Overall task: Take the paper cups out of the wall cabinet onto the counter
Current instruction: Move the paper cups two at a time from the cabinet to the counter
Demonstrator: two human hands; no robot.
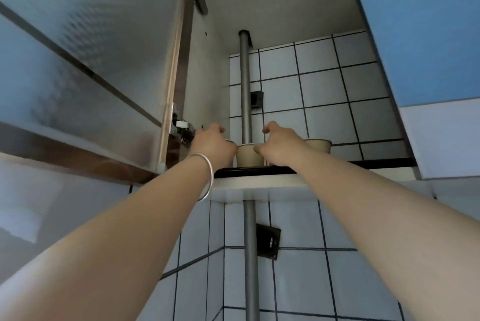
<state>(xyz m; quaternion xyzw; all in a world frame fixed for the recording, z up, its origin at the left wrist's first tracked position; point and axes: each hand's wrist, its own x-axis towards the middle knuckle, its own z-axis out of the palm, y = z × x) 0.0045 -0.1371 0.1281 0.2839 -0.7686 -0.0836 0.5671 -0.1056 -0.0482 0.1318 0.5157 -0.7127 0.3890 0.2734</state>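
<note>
I look up into the open wall cabinet. Beige paper cups stand at the front of its bottom shelf (259,170). One cup (249,156) shows fully between my hands, and another (319,144) stands further right. My left hand (213,144), with a silver bangle on the wrist, covers a third cup (230,142), of which only a bit of rim shows. Its fingers curl out of sight behind it. My right hand (276,145) hovers by the middle cup, fingers arched and apart, thumb near the rim.
The cabinet's left door (85,66) swings open at the left, hinge by my left hand. A blue door (420,35) hangs open at the right. A grey vertical pipe (245,92) runs up the tiled back wall through the shelf, just behind the cups.
</note>
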